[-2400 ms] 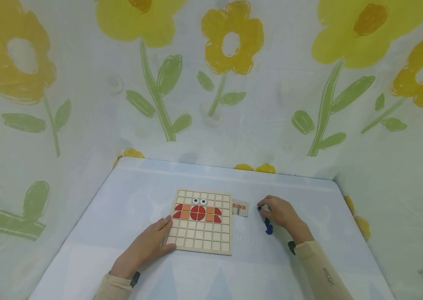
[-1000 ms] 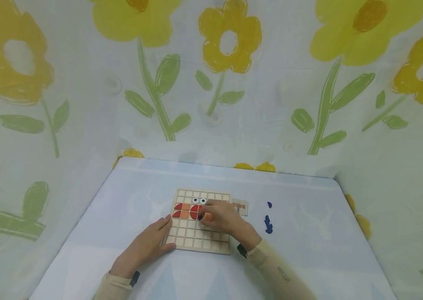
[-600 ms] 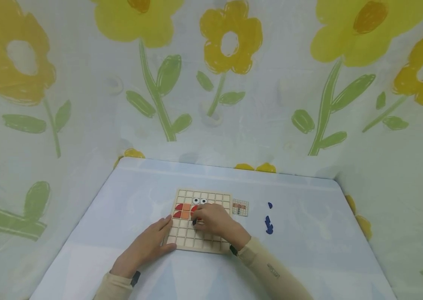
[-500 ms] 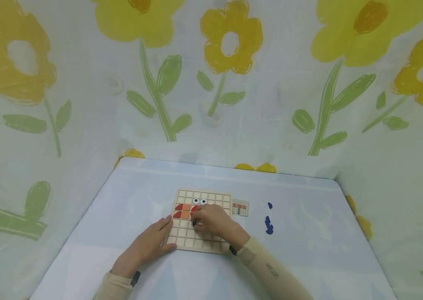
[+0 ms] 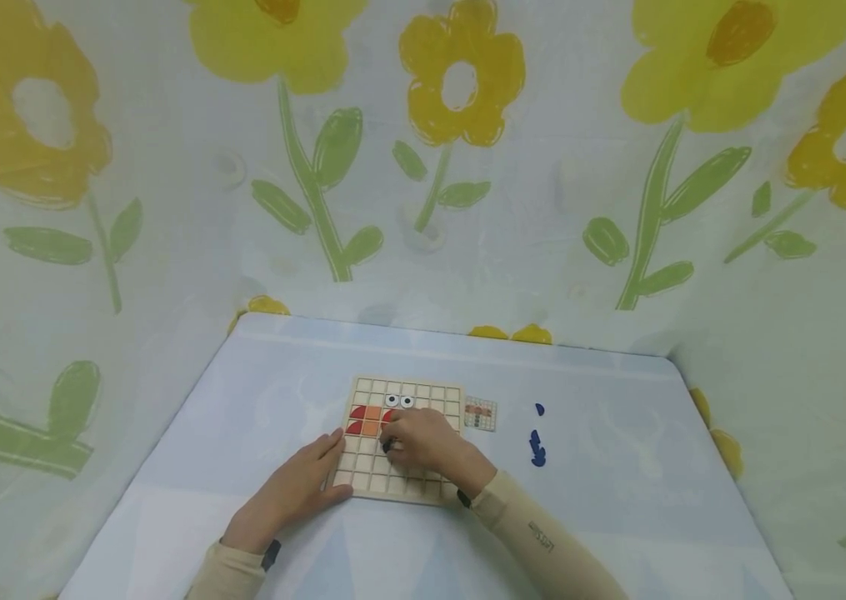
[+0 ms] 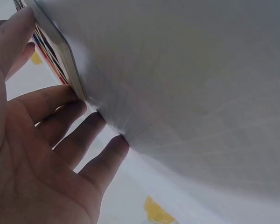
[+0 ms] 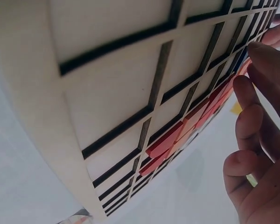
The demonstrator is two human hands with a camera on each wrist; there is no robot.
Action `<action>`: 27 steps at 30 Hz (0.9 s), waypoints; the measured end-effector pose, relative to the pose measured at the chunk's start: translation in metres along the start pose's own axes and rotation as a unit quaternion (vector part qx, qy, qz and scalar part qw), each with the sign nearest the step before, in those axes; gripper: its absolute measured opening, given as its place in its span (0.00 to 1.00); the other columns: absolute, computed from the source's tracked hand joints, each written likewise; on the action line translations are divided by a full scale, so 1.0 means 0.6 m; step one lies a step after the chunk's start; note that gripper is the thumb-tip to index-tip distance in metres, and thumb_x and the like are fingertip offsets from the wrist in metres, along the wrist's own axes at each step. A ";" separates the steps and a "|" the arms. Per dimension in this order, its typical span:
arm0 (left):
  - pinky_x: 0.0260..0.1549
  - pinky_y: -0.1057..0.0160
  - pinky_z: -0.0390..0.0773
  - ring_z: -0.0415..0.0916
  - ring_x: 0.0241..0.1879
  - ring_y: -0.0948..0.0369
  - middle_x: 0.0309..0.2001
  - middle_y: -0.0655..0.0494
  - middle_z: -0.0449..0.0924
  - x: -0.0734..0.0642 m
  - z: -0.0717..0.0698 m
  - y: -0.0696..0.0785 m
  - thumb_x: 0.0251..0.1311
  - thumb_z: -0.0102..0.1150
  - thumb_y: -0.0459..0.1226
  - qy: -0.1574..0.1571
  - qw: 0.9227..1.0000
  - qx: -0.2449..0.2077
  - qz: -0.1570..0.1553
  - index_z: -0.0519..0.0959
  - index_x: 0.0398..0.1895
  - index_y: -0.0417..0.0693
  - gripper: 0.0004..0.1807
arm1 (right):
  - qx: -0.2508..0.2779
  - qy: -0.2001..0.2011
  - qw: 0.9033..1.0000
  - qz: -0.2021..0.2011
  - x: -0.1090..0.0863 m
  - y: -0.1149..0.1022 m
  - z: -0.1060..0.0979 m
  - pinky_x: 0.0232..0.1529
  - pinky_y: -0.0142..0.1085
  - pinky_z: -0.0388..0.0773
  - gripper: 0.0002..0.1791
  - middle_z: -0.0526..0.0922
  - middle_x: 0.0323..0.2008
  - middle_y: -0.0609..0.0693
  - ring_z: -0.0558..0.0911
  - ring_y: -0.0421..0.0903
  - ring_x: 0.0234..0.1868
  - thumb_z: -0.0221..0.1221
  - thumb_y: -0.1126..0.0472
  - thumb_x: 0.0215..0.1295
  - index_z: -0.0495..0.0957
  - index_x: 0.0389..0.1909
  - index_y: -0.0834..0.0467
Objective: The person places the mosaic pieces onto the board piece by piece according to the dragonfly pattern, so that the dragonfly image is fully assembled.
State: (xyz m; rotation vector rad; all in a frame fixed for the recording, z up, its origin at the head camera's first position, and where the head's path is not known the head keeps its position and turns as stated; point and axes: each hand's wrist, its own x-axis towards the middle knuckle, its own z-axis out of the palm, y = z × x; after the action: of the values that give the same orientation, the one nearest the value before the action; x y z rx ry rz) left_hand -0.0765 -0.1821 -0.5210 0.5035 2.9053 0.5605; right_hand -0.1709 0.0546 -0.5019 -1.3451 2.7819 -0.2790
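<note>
A square wooden grid board (image 5: 359,463) lies on the table, with red quarter-round tiles (image 5: 354,427), orange tiles (image 5: 371,422) and two eye tiles (image 5: 399,401) in its cells. My left hand (image 5: 293,486) rests against the board's left edge, fingers extended and thumb at the near corner. Over the middle of the board, my right hand (image 5: 428,443) pinches a dark blue tile (image 5: 387,446) just below the red tiles. The hand covers part of the picture. In the right wrist view, a sliver of the blue tile (image 7: 244,57) shows near the fingertips.
A small pattern card (image 5: 481,413) lies right of the board. Farther right are a cluster of dark blue tiles (image 5: 538,450) and a single dark blue tile (image 5: 539,409). Flower-printed cloth walls (image 5: 528,217) surround the table (image 5: 603,433).
My right hand has picked up a blue tile from the right and carried it left over the board, then lower below the red tiles. My left hand has stayed at the board's edge.
</note>
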 end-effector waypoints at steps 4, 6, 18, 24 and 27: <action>0.70 0.44 0.65 0.60 0.73 0.42 0.76 0.43 0.61 0.000 -0.001 0.000 0.63 0.67 0.54 -0.001 1.000 -0.005 -0.001 0.65 0.73 0.33 0.45 | -0.006 0.004 1.000 -0.010 0.003 -0.001 0.002 0.39 0.26 0.81 0.07 0.85 0.41 0.36 0.82 0.33 0.38 0.70 0.55 0.63 0.90 0.41 0.42; 0.70 0.44 0.65 0.60 0.73 0.42 0.76 0.43 0.60 0.000 -0.001 0.000 0.64 0.66 0.54 -0.003 1.000 -0.006 -0.001 0.64 0.74 0.33 0.45 | -0.009 0.002 1.000 -0.017 0.005 -0.001 0.003 0.39 0.26 0.80 0.07 0.85 0.41 0.36 0.81 0.32 0.38 0.69 0.55 0.63 0.90 0.41 0.42; 0.70 0.44 0.65 0.60 0.73 0.42 0.76 0.42 0.60 -0.002 -0.005 0.004 0.64 0.66 0.53 -0.005 1.000 -0.008 0.002 0.65 0.73 0.32 0.45 | -0.019 -0.017 1.000 -0.010 0.005 -0.004 0.007 0.39 0.26 0.81 0.05 0.84 0.38 0.35 0.80 0.31 0.36 0.70 0.55 0.64 0.90 0.38 0.41; 0.70 0.44 0.65 0.60 0.73 0.42 0.76 0.42 0.60 -0.003 -0.005 0.003 0.63 0.67 0.53 -0.006 1.000 -0.010 -0.001 0.65 0.73 0.33 0.45 | -0.008 -0.015 1.000 -0.004 0.004 -0.005 0.006 0.40 0.26 0.81 0.05 0.84 0.39 0.35 0.80 0.31 0.36 0.70 0.55 0.64 0.90 0.39 0.42; 0.70 0.44 0.65 0.60 0.73 0.42 0.76 0.42 0.60 -0.001 -0.006 0.003 0.63 0.67 0.53 -0.003 1.000 -0.010 0.003 0.65 0.73 0.33 0.45 | -0.008 -0.013 1.000 -0.004 0.003 -0.003 0.005 0.41 0.26 0.81 0.05 0.84 0.39 0.35 0.79 0.32 0.36 0.70 0.54 0.64 0.90 0.39 0.41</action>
State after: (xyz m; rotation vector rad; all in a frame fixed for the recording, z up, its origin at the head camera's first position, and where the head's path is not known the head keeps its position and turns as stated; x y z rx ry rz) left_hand -0.0759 -0.1818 -0.5170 0.5109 2.8900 0.5875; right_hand -0.1702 0.0515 -0.5043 -1.3535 2.7633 -0.2383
